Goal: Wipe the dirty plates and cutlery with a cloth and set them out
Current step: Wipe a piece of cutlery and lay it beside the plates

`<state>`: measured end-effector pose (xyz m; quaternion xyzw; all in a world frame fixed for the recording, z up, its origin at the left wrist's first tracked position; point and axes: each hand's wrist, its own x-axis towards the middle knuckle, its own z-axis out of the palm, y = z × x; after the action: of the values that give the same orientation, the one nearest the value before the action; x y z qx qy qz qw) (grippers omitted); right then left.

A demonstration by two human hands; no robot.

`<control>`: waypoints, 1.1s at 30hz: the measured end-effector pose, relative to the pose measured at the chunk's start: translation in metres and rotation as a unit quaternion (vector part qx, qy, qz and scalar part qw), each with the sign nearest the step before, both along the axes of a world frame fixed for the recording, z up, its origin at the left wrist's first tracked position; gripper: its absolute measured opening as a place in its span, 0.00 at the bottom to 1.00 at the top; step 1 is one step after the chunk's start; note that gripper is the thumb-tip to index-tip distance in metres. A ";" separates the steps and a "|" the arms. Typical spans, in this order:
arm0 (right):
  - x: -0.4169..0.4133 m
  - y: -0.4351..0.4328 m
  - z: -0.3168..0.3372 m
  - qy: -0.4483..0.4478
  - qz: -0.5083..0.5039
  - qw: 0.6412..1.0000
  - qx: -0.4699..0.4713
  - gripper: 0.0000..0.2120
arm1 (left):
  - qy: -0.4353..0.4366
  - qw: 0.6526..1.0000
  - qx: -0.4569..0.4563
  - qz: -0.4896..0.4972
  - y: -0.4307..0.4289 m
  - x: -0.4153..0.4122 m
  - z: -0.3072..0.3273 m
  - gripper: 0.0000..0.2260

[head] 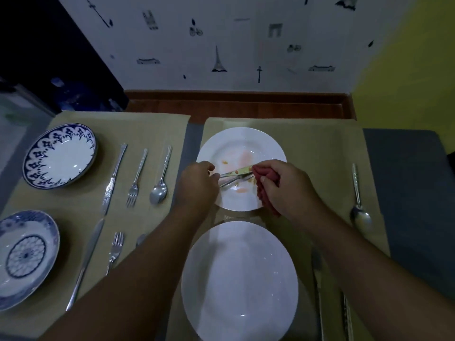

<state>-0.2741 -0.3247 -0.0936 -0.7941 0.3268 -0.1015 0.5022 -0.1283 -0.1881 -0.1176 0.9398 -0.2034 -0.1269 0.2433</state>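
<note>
A white plate (pixel 241 148) smeared with orange food sits at the far middle of the right placemat. Over it my left hand (pixel 198 183) pinches the handle end of a dirty knife (pixel 237 171), with more cutlery (pixel 234 182) lying under it on the plate. My right hand (pixel 283 185) grips a red cloth (pixel 261 190) wrapped on the knife's other end. A clean white plate (pixel 240 279) lies nearer to me.
The left placemat (pixel 152 124) carries two blue-patterned plates (pixel 60 156) (pixel 25 257), two knives (pixel 114 178) (pixel 85 264), two forks (pixel 136 178) (pixel 114 252) and a spoon (pixel 161 178). Another spoon (pixel 358 198) lies right of the dirty plate. A wall stands behind the table.
</note>
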 end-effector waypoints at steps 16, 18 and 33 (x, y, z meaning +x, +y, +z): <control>0.013 0.015 0.002 -0.050 -0.134 0.982 0.125 0.15 | 0.100 0.992 0.014 -0.073 0.015 0.027 0.000 0.09; 0.024 0.021 0.008 -0.063 -0.059 0.996 -0.006 0.16 | 0.163 0.985 -0.009 -0.063 0.020 0.026 0.008 0.08; 0.048 0.053 -0.013 -0.018 0.217 0.934 -0.282 0.12 | 0.343 0.933 -0.108 -0.034 0.043 0.008 0.021 0.12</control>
<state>-0.2263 -0.2712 -0.1065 -0.9528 0.0954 -0.0920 0.2733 -0.1200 -0.1455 -0.0962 0.7999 -0.1516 -0.4270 0.3935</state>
